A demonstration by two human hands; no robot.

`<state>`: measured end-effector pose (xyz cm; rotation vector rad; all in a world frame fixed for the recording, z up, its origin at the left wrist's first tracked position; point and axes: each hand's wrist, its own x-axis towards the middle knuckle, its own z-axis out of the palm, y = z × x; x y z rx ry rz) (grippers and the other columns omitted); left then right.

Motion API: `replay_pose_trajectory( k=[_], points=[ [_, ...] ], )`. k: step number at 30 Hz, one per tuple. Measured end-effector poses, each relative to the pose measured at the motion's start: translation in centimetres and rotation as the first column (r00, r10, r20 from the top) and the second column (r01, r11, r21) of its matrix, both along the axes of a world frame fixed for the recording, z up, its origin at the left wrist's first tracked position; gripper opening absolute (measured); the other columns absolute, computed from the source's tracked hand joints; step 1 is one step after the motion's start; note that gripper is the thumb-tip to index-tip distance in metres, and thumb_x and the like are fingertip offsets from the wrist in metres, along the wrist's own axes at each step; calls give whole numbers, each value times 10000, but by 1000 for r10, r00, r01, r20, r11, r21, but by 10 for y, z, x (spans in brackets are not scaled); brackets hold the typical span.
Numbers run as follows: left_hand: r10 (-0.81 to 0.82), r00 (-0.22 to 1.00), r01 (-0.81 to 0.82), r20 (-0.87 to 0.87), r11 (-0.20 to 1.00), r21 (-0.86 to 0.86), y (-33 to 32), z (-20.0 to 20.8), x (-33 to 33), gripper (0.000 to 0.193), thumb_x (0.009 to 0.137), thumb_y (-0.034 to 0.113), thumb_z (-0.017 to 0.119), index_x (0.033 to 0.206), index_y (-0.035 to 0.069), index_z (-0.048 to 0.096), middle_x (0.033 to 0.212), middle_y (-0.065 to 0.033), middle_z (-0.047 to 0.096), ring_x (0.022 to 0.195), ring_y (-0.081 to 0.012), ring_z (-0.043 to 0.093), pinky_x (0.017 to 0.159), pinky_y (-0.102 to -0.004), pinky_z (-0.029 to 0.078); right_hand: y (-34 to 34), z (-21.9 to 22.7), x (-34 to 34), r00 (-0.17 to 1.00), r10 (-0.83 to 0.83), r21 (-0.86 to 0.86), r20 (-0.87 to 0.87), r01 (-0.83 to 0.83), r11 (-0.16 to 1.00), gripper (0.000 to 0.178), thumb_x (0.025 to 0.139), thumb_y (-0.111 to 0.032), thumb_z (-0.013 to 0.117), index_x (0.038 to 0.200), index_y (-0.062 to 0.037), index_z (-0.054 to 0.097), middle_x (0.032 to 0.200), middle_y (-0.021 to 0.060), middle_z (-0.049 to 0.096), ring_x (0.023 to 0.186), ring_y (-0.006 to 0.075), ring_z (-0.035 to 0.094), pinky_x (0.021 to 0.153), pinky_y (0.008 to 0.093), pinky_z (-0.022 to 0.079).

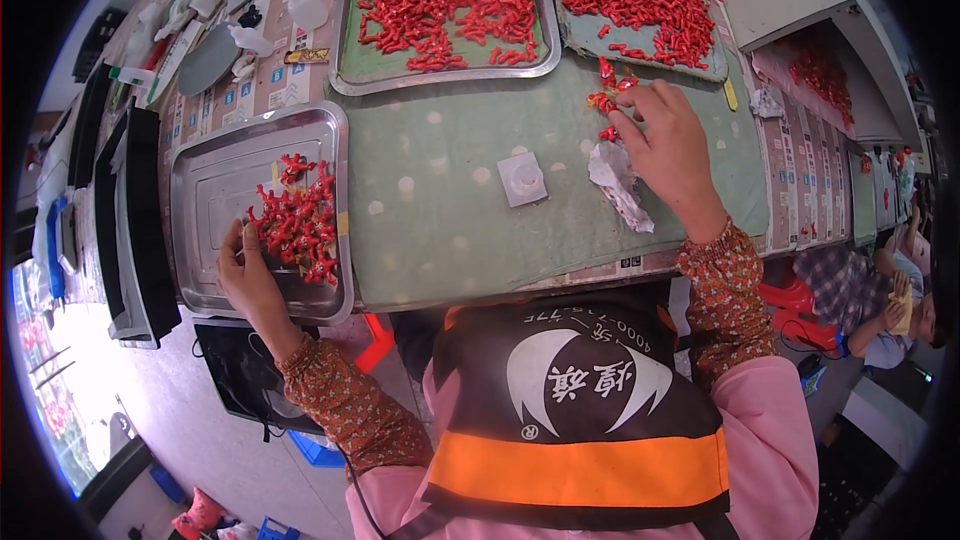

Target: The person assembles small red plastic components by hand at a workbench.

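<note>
In the metal tray (215, 230) at the left lies a pile of small red figurines (308, 215) with yellow marks. My left hand (247, 275) reaches over the tray, its fingertips closed at the pile's left edge on what looks like one red figurine. On the green cloth at the right, my right hand (668, 145) has thumb and forefinger apart beside a few red figurines (602, 102). Below those fingers lies a crumpled white paper (618, 185) with red smears. A small white square pad (523, 180) with a round raised middle lies to its left.
Two trays of red pieces stand at the back, one metal-rimmed (548, 45), one greenish (640, 52). Bottles (305, 8) and a grey round disc (207, 60) sit back left. A black bin (135, 230) edges the left; an open-fronted box (815, 15) stands right. Another person (870, 290) sits far right.
</note>
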<state>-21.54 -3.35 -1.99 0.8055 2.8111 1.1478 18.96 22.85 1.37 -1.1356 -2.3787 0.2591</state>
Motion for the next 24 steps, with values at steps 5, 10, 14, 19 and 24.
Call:
replay_pose_trajectory(
  k=[5, 10, 14, 19, 24],
  points=[
    [80, 944, -114, -320, 989, -91, 5, 18, 25, 349, 939, 286, 644, 1228, 92, 657, 1066, -74, 642, 979, -173, 568, 849, -342, 452, 6, -17, -10, 998, 1, -5, 57, -1, 1000, 181, 802, -120, 707, 917, -27, 602, 935, 115, 568, 901, 303, 571, 747, 426, 477],
    [-93, 993, 112, -69, 927, 357, 34, 50, 92, 272, 984, 181, 576, 1205, 35, 639, 1038, -57, 635, 905, -138, 567, 788, -269, 448, 9, -13, -13, 998, 50, -72, -40, -53, 996, 190, 791, -96, 714, 900, -23, 577, 903, 108, 553, 867, 297, 558, 739, 412, 469],
    [-576, 700, 236, 421, 744, 625, 42, 61, 144, 271, 1029, 187, 497, 1166, -16, 614, 966, -49, 632, 830, -100, 579, 690, -225, 451, -10, 12, -17, 917, 288, -56, -278, -315, 948, 256, 769, -26, 751, 950, -17, 569, 902, 94, 540, 800, 263, 556, 658, 342, 491],
    [-661, 98, 259, 744, 739, 622, 60, 65, 187, 352, 1029, 312, 479, 1136, 0, 604, 926, -53, 633, 783, -98, 585, 635, -221, 467, -59, 48, -30, 763, 610, 201, -213, -577, 792, 271, 766, -88, 745, 980, -26, 590, 924, 69, 558, 794, 240, 578, 659, 338, 486],
    [-593, -327, 306, 736, 670, 676, 60, 52, 187, 318, 1002, 336, 521, 1064, 30, 579, 890, -30, 626, 762, -89, 590, 623, -212, 474, -75, 55, -33, 663, 739, 236, -121, -704, 670, 283, 779, -116, 674, 1035, -14, 612, 875, 45, 560, 777, 220, 592, 671, 335, 489]
  ],
)
